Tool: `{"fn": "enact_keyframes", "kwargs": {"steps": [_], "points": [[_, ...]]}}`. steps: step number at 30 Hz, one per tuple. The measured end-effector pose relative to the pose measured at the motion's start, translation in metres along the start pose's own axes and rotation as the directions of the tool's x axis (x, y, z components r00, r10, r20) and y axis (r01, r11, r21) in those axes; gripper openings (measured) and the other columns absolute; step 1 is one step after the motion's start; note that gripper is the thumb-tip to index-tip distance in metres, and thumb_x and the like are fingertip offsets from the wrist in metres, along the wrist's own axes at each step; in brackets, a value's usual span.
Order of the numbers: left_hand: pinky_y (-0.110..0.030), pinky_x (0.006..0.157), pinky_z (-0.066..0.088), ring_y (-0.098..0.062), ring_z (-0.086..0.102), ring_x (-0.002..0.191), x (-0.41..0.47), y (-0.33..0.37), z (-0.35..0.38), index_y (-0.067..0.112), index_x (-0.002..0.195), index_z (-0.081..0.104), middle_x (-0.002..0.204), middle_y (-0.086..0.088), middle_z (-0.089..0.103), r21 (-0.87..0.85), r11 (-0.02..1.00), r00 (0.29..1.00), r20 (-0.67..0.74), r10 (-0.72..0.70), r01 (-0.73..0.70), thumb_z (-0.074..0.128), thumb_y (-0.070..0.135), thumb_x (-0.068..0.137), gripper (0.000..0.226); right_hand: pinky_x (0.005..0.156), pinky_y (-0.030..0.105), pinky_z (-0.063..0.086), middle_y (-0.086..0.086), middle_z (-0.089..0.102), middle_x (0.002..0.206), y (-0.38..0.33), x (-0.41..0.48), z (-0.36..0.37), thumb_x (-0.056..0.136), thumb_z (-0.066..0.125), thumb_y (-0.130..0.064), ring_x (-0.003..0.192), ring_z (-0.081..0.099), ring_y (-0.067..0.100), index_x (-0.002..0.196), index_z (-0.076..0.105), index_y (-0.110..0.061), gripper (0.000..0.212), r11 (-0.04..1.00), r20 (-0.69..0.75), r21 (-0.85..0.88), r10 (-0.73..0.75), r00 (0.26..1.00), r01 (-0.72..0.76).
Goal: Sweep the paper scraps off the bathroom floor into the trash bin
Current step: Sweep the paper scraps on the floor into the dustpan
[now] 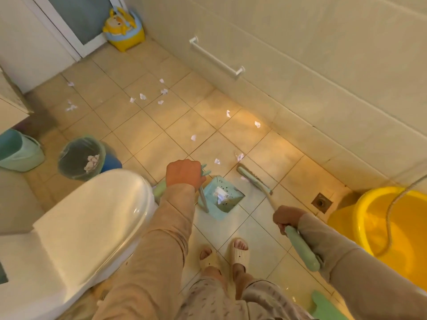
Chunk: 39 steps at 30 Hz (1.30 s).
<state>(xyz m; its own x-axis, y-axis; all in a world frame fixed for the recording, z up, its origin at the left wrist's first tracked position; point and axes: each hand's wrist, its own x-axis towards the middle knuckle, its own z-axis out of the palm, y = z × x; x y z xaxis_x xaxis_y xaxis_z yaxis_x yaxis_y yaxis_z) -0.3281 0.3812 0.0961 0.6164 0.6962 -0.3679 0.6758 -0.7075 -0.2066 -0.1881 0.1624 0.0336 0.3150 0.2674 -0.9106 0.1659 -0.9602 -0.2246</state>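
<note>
My left hand (184, 173) is clenched around the upright handle of the dustpan (220, 197), which sits on the floor just ahead of my feet with a wad of paper already lying in it. My right hand (286, 218) grips the mint-green handle of the broom (254, 179), whose head rests on the tiles just right of the pan's mouth, with one small scrap at its bristles.

Two paper scraps (217, 161) lie just beyond the pan's front edge, and more are scattered well apart toward the wall and the door. The trash bin (79, 158), lined with a bag and holding some crumpled paper, stands to my left beside the toilet (92, 215).

From here I judge the main risk to be the pan's lip: if it lifts off the tile as I pull the broom in, light scraps will slide under it rather than in. A brisk stroke could also flick them toward the floor drain (321, 202) or against the yellow tub (388, 227). Carrying the pan across, tilting it forward would spill the wad before it reaches the bin.
</note>
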Motion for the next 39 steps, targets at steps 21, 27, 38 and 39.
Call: {"fn": "enact_keyframes", "kwargs": {"steps": [21, 27, 38, 39], "points": [[-0.025, 0.071, 0.041, -0.023, 0.065, 0.097, -0.012, -0.016, 0.0, 0.017, 0.104, 0.066, 0.104, -0.003, 0.069, -0.023, 0.999, 0.999, -0.026, 0.045, -0.045, 0.047, 0.037, 0.094, 0.03, 0.029, 0.009, 0.035, 0.001, 0.04, 0.022, -0.057, -0.017, -0.067, 0.091, 0.037, 0.002, 0.016, 0.038, 0.01, 0.056, 0.04, -0.007, 0.037, 0.96, -0.007, 0.272, 0.068, 0.998, -0.064], [-0.025, 0.064, 0.034, -0.022, 0.065, 0.094, -0.018, -0.015, 0.009, 0.017, 0.101, 0.066, 0.1, -0.001, 0.07, -0.047, 0.999, 0.999, 0.039, -0.024, 0.026, 0.046, 0.03, 0.095, 0.025, 0.053, 0.026, 0.035, 0.01, 0.043, 0.059, -0.083, 0.012, -0.055, 0.088, 0.037, 0.0, 0.052, 0.038, 0.02, 0.062, 0.035, -0.009, 0.028, 0.999, -0.102, 0.043, 0.007, 0.995, -0.002], [-0.026, 0.067, 0.034, -0.021, 0.064, 0.099, -0.014, -0.006, 0.005, 0.017, 0.106, 0.065, 0.105, -0.002, 0.069, -0.067, 0.997, 0.999, 0.009, -0.044, 0.045, 0.046, 0.024, 0.096, 0.023, 0.031, 0.011, 0.035, -0.004, 0.04, 0.019, -0.041, -0.016, 0.016, 0.09, 0.034, 0.0, 0.017, 0.039, 0.007, 0.062, 0.04, -0.009, 0.03, 0.993, 0.108, -0.067, 0.107, 0.988, -0.1], [-0.026, 0.067, 0.035, -0.021, 0.064, 0.099, -0.014, -0.007, 0.003, 0.017, 0.106, 0.065, 0.106, -0.002, 0.069, -0.068, 0.997, 0.999, 0.006, -0.048, 0.049, 0.045, 0.025, 0.096, 0.024, 0.031, 0.011, 0.036, -0.004, 0.041, 0.02, -0.039, -0.021, 0.014, 0.09, 0.035, 0.001, 0.016, 0.039, 0.007, 0.061, 0.041, -0.008, 0.031, 0.995, 0.133, -0.025, 0.103, 0.986, -0.101]]}}
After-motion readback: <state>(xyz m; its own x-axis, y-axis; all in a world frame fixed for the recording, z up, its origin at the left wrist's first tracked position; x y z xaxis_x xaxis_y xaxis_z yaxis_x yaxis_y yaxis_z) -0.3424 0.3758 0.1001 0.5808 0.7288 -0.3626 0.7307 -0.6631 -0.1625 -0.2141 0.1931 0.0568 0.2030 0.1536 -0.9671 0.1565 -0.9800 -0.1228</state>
